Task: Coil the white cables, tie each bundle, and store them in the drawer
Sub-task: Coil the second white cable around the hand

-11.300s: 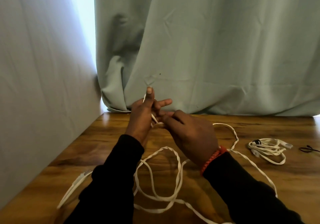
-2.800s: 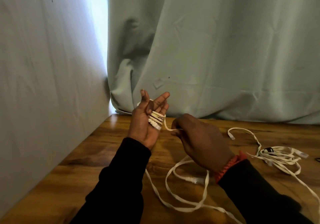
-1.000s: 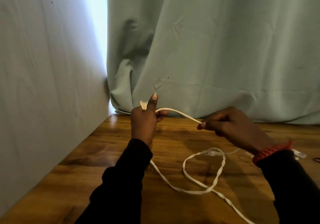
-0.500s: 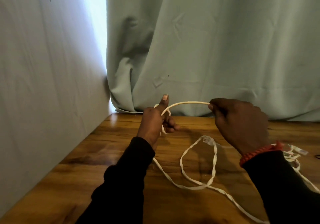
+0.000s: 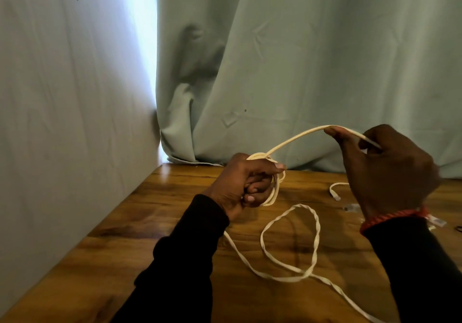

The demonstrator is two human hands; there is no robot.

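Cable (image 5: 295, 240) is the thing to watch: a long, flat, white one, and it looks light, soft and bendy, like a shoelace. Part of it is wound into a small coil (image 5: 271, 180) round the left hand (image 5: 240, 185), which sits a little left of the middle of the frame with its fingers curled tight round the loops. From the top of that coil the cable rises in a curve to the upper right, where the right hand (image 5: 385, 170) pinches it between thumb and fingers. The rest lies slack on the wooden table (image 5: 130, 235) in the lower middle, with one loose twisted loop, then runs off the bottom right edge. A free end (image 5: 335, 192) shows near the right hand, and I cannot tell whose end it is. Since the cable is so floppy, I think it will not keep its shape alone, so the coil must be held shut or it will spring open. It looks smooth, so it may slide through a weak pinch. The twist in the loose loop could make a knot if pulled fast. A good place to hold is close to the coil, with the flat side against the fingers. No drawer can be seen, and no tie is on this coil yet.
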